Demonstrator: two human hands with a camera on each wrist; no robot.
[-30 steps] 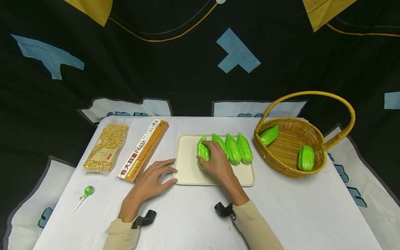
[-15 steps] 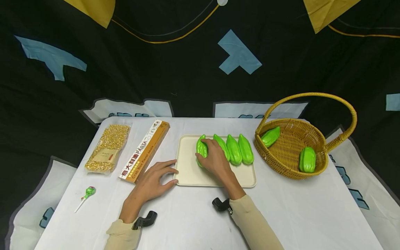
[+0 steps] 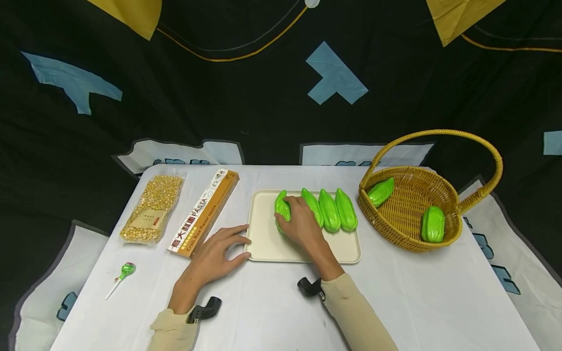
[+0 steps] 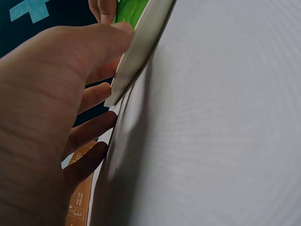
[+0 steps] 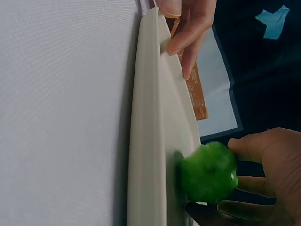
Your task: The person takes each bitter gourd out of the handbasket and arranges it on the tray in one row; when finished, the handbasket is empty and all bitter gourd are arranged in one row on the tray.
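Observation:
In the head view, my right hand (image 3: 303, 226) grips a glossy, ridged green pepper-shaped vegetable (image 3: 282, 207), thumb on its left side and fingers over the top. The right wrist view shows the blunt, lobed end of that green vegetable (image 5: 209, 172) low over the tray floor. Beneath it is a cream rectangular tray (image 3: 263, 248). To the right of my hand, three similar vegetables (image 3: 329, 209) lie side by side in the tray. My left hand (image 3: 215, 256) rests at the tray's left edge, fingers spread and touching the rim (image 4: 141, 52).
A wicker basket (image 3: 408, 239) with a tall handle (image 3: 439, 132) stands at the right, holding two more green vegetables (image 3: 432, 224). Left of the tray lie a pasta box (image 3: 204, 212), a bag of corn kernels (image 3: 153, 209) and a lollipop (image 3: 127, 269).
The vegetable in my right hand has shifted slightly left in the tray, away from the other three. My left hand stays at the tray's edge.

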